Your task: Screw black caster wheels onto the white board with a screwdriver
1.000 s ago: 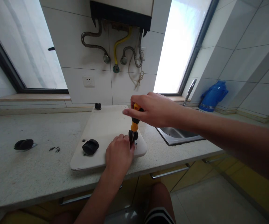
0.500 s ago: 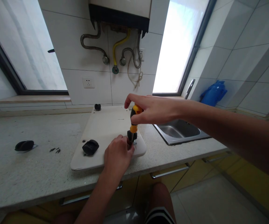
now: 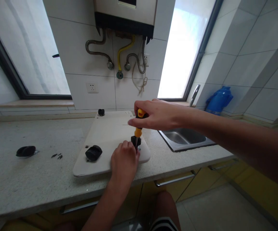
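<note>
My right hand [image 3: 150, 114] is closed around the yellow-and-black handle of a screwdriver [image 3: 138, 132], which stands nearly upright, shaft down. Its tip meets the base area of a black caster wheel [image 3: 135, 140] at the near right corner of a white board [image 3: 110, 131]. Beside the shaft's lower end, my left hand [image 3: 124, 157] rests on the board with curled fingers pressed together. Whatever those fingertips pinch is hidden. Two more black casters sit on the board, one at the near left [image 3: 94, 153] and one at the far left [image 3: 101, 112].
On the counter [image 3: 64, 176] to the left lie a loose black caster [image 3: 26, 151] and several small dark screws [image 3: 57, 156]. A steel sink [image 3: 184, 136] with a tap is at the right, a blue jug-like container [image 3: 219, 99] behind it. Drawer handles line the counter's front.
My right hand has shifted its grip on the screwdriver handle, with the thumb now stretched further left. My left hand has moved slightly right. The view has tilted up a little.
</note>
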Demonstrator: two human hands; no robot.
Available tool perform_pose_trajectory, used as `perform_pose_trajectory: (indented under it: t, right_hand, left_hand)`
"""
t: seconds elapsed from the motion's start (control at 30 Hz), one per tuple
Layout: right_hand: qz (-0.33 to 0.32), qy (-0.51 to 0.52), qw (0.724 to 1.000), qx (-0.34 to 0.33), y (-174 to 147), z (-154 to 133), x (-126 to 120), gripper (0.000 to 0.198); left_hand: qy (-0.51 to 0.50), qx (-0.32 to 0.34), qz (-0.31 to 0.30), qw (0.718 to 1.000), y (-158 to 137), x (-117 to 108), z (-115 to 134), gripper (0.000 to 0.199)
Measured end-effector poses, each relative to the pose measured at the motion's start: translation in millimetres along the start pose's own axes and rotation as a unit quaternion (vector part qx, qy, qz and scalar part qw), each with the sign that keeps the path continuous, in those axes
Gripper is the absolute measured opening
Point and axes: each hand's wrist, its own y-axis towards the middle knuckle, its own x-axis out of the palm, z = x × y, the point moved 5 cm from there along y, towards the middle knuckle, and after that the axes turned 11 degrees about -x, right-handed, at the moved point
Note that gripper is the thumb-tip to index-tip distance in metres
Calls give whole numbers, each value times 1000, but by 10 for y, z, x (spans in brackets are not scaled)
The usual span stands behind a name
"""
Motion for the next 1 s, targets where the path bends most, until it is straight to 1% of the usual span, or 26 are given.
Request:
perform_pose_trajectory:
  t: [0.1,0.17,0.23,0.3,0.43,0.5,0.57,0.67,0.73,0.8,0.9,0.93,1.0]
  right_hand:
    - [20,9,1000,4,-16,2,33,36]
    - [3,33,999,-6,-34,-16,30,33]
    - [-26,54,998,-22,-50,-48,20,36]
    - [-34,55,998,-29,-50,-69,13,37]
    - [11,14,1000,-5,1,-34,41,40]
    - [16,17,1000,-5,21,-13,56,37]
    - [-3,39,999,-13,22,-6,47,31]
    - [-40,64,997,-30,-2,-33,5,31]
    - [-51,61,996,-41,-16,-69,1,30]
    - [-29,34,998,-31,-23,-89,11,30]
    - [28,-16,999,-2,-47,-102,15,41]
    - [32,-19,999,0,-59,-109,14,39]
    - [12,-4,1000,-9,-83,-128,9,34]
  left_hand:
    - [12,4,3,1000,-12,8,24,20]
    - [16,4,4,1000,-13,10,31,21]
    - [17,2,6,1000,-14,6,32,23]
    - [16,2,6,1000,-18,-1,30,23]
    - [7,5,1,1000,-25,-11,5,21]
    - [-2,3,-4,1000,-21,-9,-18,19]
    - [-9,0,-7,1000,-19,-3,-38,18]
    - [-12,-4,2,1000,-31,9,-41,17]
    - [-10,-6,11,1000,-47,21,-24,18]
    - [-6,-8,19,1000,-60,34,2,19]
    - [-1,-12,30,999,-68,50,33,19]
    - [0,-13,33,999,-68,55,37,19]
    - [1,-16,37,999,-65,60,39,20]
